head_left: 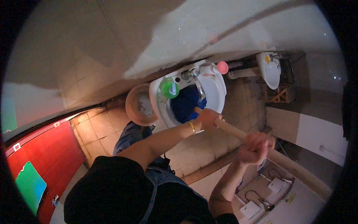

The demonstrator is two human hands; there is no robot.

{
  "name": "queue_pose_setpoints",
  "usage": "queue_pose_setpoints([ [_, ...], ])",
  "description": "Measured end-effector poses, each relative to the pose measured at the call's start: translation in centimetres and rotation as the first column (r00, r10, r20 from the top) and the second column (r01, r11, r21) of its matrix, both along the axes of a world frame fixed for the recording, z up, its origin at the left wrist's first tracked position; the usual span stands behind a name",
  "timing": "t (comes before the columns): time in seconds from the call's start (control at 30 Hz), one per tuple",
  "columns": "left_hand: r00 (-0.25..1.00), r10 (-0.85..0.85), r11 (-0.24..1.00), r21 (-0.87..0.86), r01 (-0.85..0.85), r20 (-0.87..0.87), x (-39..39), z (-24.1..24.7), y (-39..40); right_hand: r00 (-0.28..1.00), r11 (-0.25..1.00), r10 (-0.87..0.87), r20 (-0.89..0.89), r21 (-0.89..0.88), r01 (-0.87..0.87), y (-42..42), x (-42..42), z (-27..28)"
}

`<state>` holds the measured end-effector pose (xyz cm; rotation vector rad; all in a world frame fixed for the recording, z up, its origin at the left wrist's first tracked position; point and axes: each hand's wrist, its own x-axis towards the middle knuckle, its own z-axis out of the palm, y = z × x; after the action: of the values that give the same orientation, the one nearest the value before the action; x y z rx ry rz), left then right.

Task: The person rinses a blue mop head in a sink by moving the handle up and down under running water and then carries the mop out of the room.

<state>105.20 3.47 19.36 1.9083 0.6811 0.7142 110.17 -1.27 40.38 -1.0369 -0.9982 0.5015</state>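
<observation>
My left hand (209, 119), with a yellow bangle at the wrist, grips a wooden pole (230, 129) near its lower end. Farther up the same pole my right hand (257, 147) is closed around it. The pole slants from the right edge down to a blue cloth or mop head (186, 102) lying in a white washbasin (216, 92). A chrome faucet (199, 86) arches over the blue material. On the basin's rim stand a green bottle (168, 88) at the left and a white bottle with a pink top (223, 67) at the right.
A round tub (134, 105) stands on the tiled floor (96, 126) left of the basin. A second washbasin (271, 71) is on the wall at the upper right, near a wooden crate (280, 93). White cisterns (250, 209) are at lower right, a red panel (56, 148) at left.
</observation>
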Motion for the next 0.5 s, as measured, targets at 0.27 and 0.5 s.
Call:
queue_pose_setpoints([
  [0.27,0.986,-0.048,0.998,0.032,0.054,-0.160,1.2,-3.4,2.3,0.979,0.976,-0.204,-0.012,-0.076,0.202,1.6,2.1,-5.7],
  [0.5,1.000,-0.004,1.000,-0.002,0.004,0.024,2.9,-10.3,2.9,0.968,0.966,-0.249,0.040,-0.059,0.251,4.4,1.0,-9.0],
])
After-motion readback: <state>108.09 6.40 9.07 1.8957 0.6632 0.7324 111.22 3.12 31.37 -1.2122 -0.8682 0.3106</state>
